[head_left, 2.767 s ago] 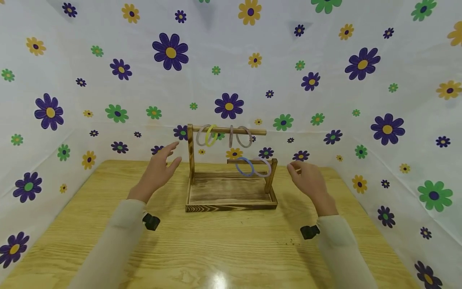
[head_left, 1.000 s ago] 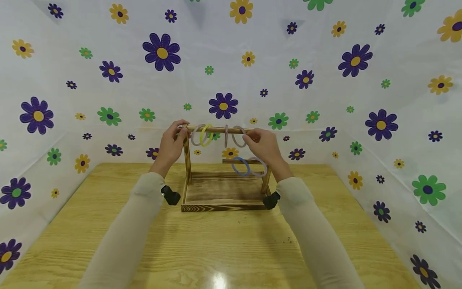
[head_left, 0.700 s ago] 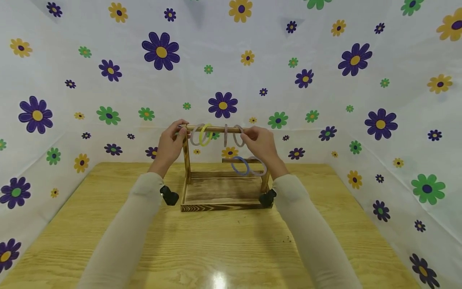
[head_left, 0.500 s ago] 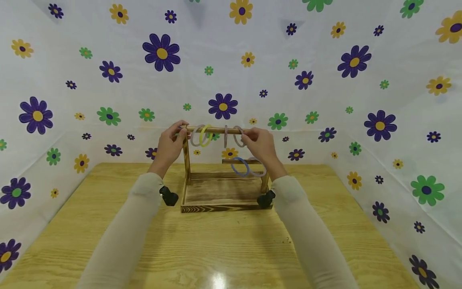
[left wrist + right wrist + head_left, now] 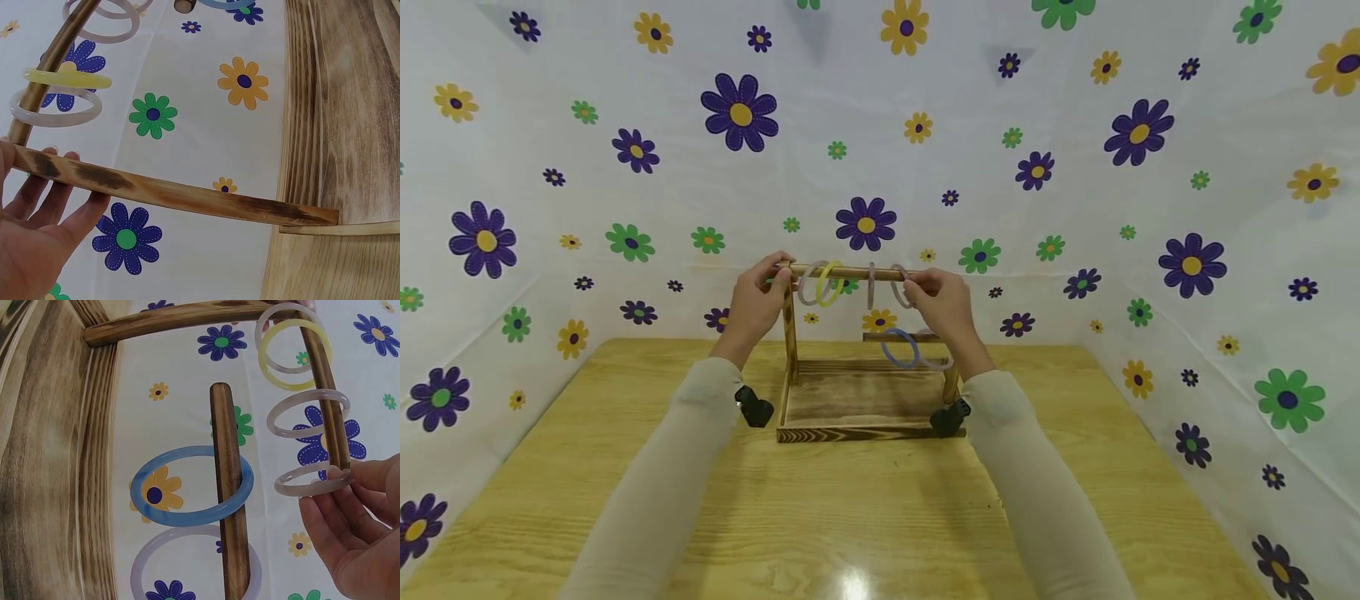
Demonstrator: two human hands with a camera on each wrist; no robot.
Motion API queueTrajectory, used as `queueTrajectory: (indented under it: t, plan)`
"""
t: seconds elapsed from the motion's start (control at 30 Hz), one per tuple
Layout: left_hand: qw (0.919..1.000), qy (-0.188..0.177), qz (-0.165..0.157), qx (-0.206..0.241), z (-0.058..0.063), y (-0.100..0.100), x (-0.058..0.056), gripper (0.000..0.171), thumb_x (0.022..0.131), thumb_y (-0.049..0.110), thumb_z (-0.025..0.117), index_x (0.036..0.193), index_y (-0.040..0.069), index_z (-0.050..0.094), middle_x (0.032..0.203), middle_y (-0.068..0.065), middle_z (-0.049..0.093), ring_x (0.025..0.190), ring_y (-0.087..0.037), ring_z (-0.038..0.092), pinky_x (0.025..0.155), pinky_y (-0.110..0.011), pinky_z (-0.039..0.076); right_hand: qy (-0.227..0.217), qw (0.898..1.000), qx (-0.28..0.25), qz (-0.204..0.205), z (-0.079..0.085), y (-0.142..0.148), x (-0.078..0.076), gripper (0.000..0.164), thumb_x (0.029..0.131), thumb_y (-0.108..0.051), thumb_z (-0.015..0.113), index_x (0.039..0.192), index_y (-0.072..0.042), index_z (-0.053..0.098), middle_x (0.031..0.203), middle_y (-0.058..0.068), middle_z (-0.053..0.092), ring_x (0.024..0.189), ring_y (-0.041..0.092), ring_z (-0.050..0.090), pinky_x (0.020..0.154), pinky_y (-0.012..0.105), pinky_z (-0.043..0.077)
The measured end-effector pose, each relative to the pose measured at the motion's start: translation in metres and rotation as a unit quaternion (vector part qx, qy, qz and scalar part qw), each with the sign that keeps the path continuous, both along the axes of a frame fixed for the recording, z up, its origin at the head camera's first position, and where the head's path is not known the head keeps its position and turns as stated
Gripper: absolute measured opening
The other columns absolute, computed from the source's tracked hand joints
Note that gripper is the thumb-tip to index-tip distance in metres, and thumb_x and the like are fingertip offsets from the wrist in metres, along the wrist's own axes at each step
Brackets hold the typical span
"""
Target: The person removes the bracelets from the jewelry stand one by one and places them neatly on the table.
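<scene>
Change noted: both hands are now in contact with the wooden rack (image 5: pixel 857 434); in the earliest head view they hang apart on either side of it. Left hand (image 5: pixel 752 304) curls round the top of the left post (image 5: pixel 175 190), fingers behind, where the upper bar (image 5: pixel 854 272) joins. Right hand (image 5: pixel 946 304) pinches the end ring (image 5: pixel 294 490) between thumb and fingers at the bar's free right end; cannot tell whether the fingers also bear on the bar itself.

Over the last second the end ring seems to turn more edge-on in the head view, and the right hand shifts slightly left. The ring still encircles the bar. No shift seen in the rack.

Ring positions, upper bar, left to right: inner pale ring (image 5: pixel 56 120), yellow ring (image 5: pixel 262 356) just beside it, middle pale ring (image 5: pixel 294 432) well apart from those two, then the end ring. Lower bar (image 5: pixel 225 425): blue ring (image 5: pixel 181 517), with the lilac ring (image 5: pixel 139 565) to its right. Rack stands upright on the surface (image 5: pixel 775 525).

Judgement: the work has passed from approach to handling. The left hand probably steadies the rack; the end ring, outermost, has no other ring blocking it.
</scene>
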State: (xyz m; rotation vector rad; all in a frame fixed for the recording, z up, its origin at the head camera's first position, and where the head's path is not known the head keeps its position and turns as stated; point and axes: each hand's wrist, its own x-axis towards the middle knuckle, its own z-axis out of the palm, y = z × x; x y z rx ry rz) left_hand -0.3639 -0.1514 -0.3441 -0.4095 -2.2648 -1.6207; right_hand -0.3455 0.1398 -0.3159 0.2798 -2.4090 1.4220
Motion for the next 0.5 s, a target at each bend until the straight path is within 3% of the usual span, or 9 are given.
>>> queueTrajectory:
  t: [0.37,0.5]
  plan:
    - [1.0000,0.003,0.001,0.001,-0.0006,0.0006,0.0045,0.040,0.112,0.030,0.044,0.146,0.011,0.054,0.131,-0.025,0.063,0.119,-0.037,0.067,0.090,-0.032,0.053,0.005,1.000,-0.004,-0.020,-0.0034,0.0057,0.0007,0.025,0.101,-0.021,0.067,0.115,-0.001,0.074,0.107,0.019,0.077,0.092,0.027,0.071,0.069,0.022,0.052]
    - [1.0000,0.008,0.003,0.000,-0.0018,0.0012,0.0036,0.040,0.112,0.029,0.043,0.146,0.011,0.054,0.128,-0.024,0.065,0.117,-0.034,0.068,0.091,-0.031,0.053,0.003,1.000,-0.007,-0.018,-0.0041,0.0083,0.0015,0.025,0.102,-0.022,0.067,0.115,-0.002,0.074,0.108,0.019,0.076,0.088,0.023,0.069,0.063,0.019,0.050]
